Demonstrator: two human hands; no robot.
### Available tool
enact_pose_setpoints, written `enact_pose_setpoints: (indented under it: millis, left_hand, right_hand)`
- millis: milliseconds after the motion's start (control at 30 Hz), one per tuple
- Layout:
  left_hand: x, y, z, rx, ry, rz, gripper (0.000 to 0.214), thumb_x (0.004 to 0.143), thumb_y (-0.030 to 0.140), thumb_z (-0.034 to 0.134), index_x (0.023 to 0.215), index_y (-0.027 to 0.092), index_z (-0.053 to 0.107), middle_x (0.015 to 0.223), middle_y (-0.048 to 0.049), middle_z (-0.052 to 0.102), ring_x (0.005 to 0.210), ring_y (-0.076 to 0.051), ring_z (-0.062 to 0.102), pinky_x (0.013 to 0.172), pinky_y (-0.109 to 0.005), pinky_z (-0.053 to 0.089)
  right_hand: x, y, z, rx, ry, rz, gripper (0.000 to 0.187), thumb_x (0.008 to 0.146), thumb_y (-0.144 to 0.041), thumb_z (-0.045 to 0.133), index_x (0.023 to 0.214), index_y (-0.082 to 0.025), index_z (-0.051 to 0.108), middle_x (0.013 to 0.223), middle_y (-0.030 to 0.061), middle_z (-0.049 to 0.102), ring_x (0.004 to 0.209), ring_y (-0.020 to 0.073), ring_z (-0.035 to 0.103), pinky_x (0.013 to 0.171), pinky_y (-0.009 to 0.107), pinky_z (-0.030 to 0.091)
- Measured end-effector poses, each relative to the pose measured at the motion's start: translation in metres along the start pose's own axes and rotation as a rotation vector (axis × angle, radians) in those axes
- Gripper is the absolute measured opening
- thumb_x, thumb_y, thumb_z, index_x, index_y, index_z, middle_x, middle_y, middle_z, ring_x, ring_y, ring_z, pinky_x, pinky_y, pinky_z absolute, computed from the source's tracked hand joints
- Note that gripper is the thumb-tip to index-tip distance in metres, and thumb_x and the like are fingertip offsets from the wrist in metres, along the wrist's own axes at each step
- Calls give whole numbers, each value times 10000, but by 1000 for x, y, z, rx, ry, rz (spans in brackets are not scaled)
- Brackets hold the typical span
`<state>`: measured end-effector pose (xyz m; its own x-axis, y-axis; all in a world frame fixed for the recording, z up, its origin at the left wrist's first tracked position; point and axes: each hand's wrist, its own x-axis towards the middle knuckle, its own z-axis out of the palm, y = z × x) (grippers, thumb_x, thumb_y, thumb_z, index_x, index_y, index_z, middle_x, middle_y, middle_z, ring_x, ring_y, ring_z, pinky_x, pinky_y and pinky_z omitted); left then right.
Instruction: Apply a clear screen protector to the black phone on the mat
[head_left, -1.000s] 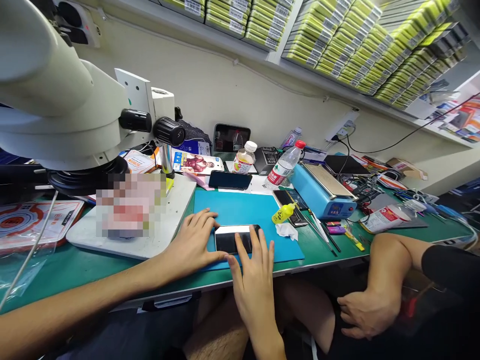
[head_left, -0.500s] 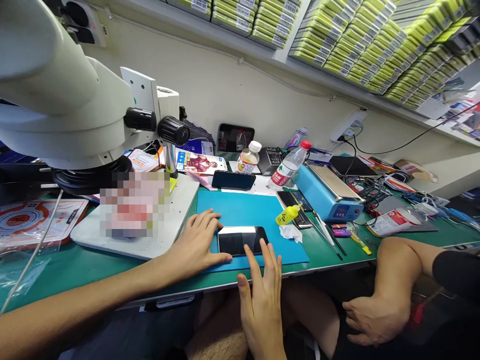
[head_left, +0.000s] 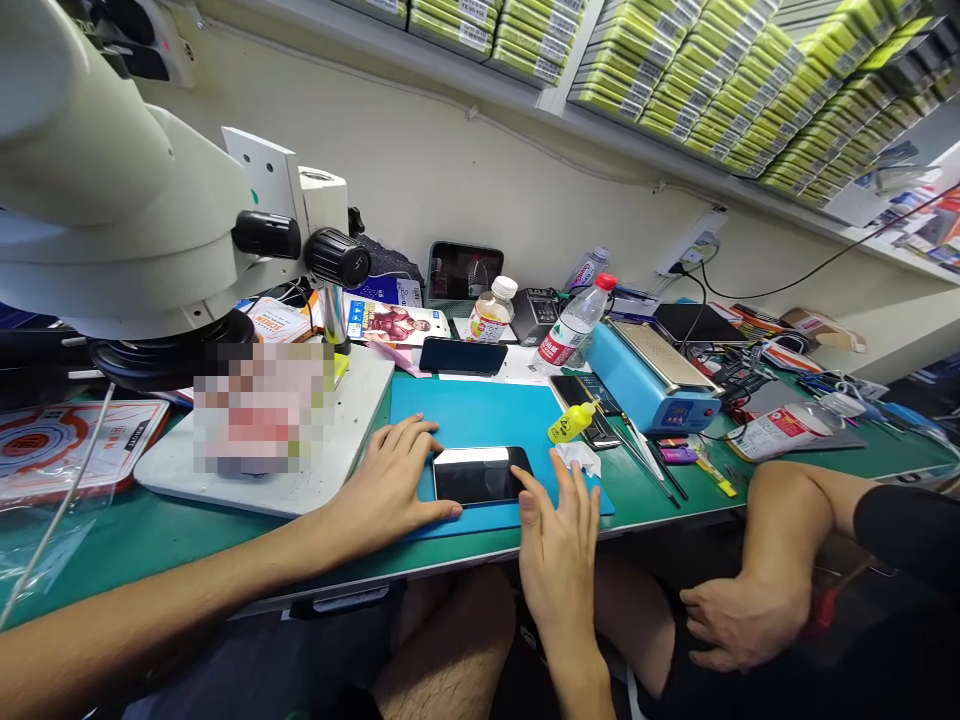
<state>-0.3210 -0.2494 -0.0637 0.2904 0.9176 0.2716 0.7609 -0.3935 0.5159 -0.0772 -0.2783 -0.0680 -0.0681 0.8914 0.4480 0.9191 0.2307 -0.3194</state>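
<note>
A smartphone [head_left: 472, 482] with a dark, glossy screen lies face up on the blue mat [head_left: 495, 405]. My left hand [head_left: 401, 475] rests at the phone's left end, thumb along its near edge and fingers spread on the mat beside it. At the right end is my right hand [head_left: 559, 530], fingers extended, the index fingertip at the screen's right part. Neither hand grips anything. Just beyond my right fingers, a yellow dropper bottle [head_left: 571, 423] and a crumpled white tissue [head_left: 580, 458] sit on the mat.
A microscope [head_left: 150, 220] looms at left over its white base [head_left: 352, 420]. Behind the mat stand a propped phone [head_left: 463, 356], a juice bottle [head_left: 491, 312] and a red-capped water bottle [head_left: 574, 325]. A blue heating device [head_left: 652, 375] is at right, near another person's arm [head_left: 784, 530].
My right hand has moved right, from the middle of the phone's screen toward its right end. My left hand stays at the left end. The view has shifted slightly.
</note>
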Motion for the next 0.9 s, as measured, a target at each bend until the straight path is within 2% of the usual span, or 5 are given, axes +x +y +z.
enact_pose_setpoints:
  millis: [167,400,467,633,900]
  left_hand:
    - [0,0,0,1,-5,-5,616,805,659,761,1192,221,565,1494,-125,539,1488,-376,382,1183,-579,324]
    - [0,-1,3,19,1,11,609,837,673,719,1194,203,569,1486,-142,541,1489,-375,381,1180,-577,321]
    - [0,-2,3,14,13,16,610,832,673,724,1194,206,573,1480,-139,547,1483,-378,389,1177,-580,325]
    - [0,-1,3,-2,15,15,613,803,647,766,1190,208,586,1482,-137,550,1478,-394,394,1171,-596,329]
    - [0,-1,3,-7,18,6,620,791,634,784,1183,199,583,1480,-137,554,1479,-389,395,1175,-591,327]
  right_hand:
    - [-1,-5,4,3,35,6,519,1069,-559,357,1325,-229,667,1639,113,396,1568,358,246,1261,702,169]
    - [-6,-31,13,40,-46,-109,472,1044,-550,465,1373,-251,622,1655,97,369,1594,341,191,1277,680,164]
    - [-3,-26,10,51,-67,-126,445,1050,-531,463,1372,-273,630,1654,82,375,1588,342,215,1276,686,162]
    - [12,0,0,146,-38,-53,447,1086,-499,359,1329,-292,673,1612,74,433,1565,336,277,1258,688,235]
    - [5,16,-2,194,-149,-268,475,1066,-555,394,1459,-361,579,1612,36,427,1575,330,256,1287,680,167]
